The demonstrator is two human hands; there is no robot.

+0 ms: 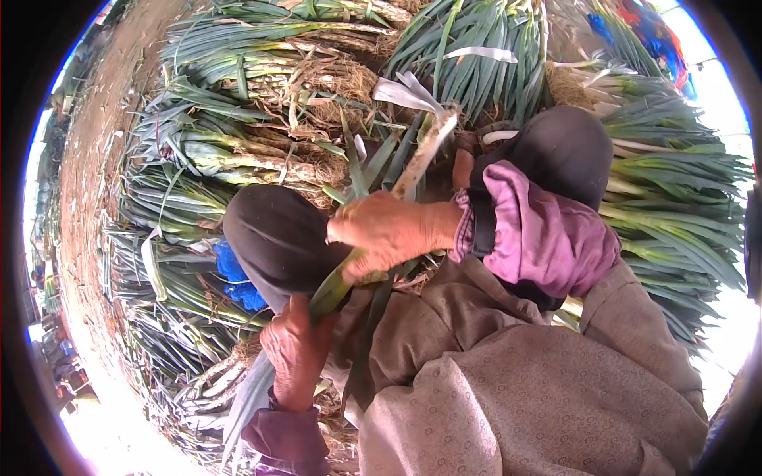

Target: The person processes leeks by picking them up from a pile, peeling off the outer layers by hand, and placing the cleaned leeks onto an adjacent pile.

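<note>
A leek (426, 156) lies slantwise across my lap, its pale soil-streaked stalk pointing up and right. My right hand (389, 234) is closed around its middle, between my knees. Lower down, my left hand (298, 345) grips the green leaves, which trail below it toward the bottom left. The part of the leek inside each hand is hidden. A pale loose strip of leaf (409, 94) hangs beside the root end of the stalk.
Leek bundles (262, 151) with dry roots are stacked to the left, more leeks (667, 190) to the right and a leafy bundle (484, 63) ahead. Blue plastic (238, 278) lies by my left knee (274, 238). Bare ground (103, 174) runs along the far left.
</note>
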